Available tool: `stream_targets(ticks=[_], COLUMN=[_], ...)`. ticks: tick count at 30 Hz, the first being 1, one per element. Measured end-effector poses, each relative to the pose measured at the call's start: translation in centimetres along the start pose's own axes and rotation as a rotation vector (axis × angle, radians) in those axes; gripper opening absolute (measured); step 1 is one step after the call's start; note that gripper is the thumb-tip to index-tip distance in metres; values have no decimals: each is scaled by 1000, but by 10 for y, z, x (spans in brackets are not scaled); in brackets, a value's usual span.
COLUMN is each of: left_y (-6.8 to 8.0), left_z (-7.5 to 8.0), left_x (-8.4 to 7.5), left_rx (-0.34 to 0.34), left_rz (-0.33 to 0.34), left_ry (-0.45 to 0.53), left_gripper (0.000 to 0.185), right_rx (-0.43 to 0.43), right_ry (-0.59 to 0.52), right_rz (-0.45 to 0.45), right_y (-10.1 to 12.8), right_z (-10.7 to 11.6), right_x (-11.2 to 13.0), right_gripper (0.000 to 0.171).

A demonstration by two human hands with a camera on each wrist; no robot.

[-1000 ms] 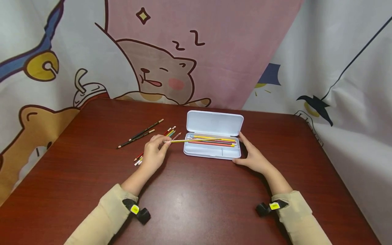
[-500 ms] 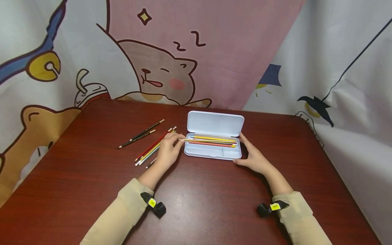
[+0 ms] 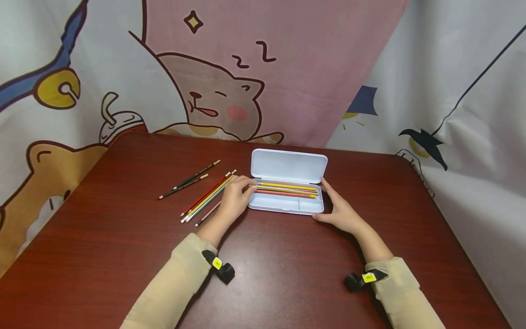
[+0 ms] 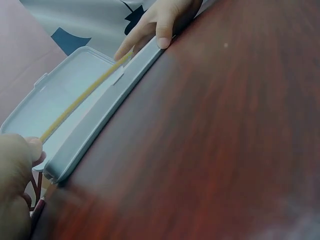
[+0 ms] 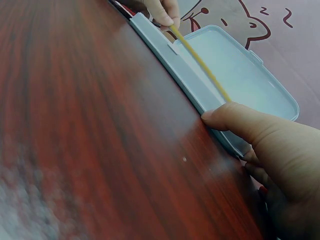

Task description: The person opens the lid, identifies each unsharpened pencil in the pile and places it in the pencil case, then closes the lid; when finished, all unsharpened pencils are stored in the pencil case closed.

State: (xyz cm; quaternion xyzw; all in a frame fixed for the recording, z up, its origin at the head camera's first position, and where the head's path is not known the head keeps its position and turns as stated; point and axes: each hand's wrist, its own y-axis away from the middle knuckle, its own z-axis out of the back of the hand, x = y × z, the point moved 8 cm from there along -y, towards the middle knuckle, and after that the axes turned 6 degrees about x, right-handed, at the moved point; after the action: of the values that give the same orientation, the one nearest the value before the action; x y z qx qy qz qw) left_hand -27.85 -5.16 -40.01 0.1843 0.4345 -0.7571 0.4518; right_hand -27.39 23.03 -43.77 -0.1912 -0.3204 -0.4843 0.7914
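A pale blue pencil case stands on the table, its lid raised at the back. Several pencils lie lengthwise inside, among them an orange one. My left hand is at the case's left end and pinches a yellow pencil between thumb and fingers. In the right wrist view that pencil slants along over the case, its far end behind my right thumb. My right hand grips the case's right end, thumb at the front corner and fingers round the back.
Left of the case lies a bundle of several pencils, with a single dark pencil partly behind my left wrist. Two black pencils lie farther left. A printed cloth hangs behind the dark red table.
My left hand has moved right with the yellow pencil, from over the bundle to the case's left end. The pencil has come down into line with the case. The right hand has stayed put.
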Motion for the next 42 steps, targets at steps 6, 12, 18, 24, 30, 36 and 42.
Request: stream_targets(ticks=[6, 12, 18, 24, 30, 36, 42], left_y=[-3, -4, -4, -4, -2, 0, 4], left_z=[-9, -12, -13, -12, -10, -7, -1], left_x=[4, 6, 6, 5, 3, 2, -1], left_rx=[64, 99, 117, 120, 89, 49, 35], left_rz=[33, 68, 92, 73, 53, 57, 45], left_ry=[-30, -23, -20, -17, 5, 20, 26], left_gripper=[7, 8, 9, 9, 8, 8, 10], right_rx=[0, 0, -3, -7, -7, -6, -4], right_ry=[0, 1, 5, 2, 1, 2, 4], right_rz=[-1, -10, -8, 2, 8, 2, -2], right_y=[0, 0, 0, 0, 0, 0, 0], right_z=[-1, 0, 0, 0, 0, 0, 0], right_x=[0, -1, -1, -1, -2, -2, -3], right_gripper=[110, 110, 110, 111, 111, 111, 110])
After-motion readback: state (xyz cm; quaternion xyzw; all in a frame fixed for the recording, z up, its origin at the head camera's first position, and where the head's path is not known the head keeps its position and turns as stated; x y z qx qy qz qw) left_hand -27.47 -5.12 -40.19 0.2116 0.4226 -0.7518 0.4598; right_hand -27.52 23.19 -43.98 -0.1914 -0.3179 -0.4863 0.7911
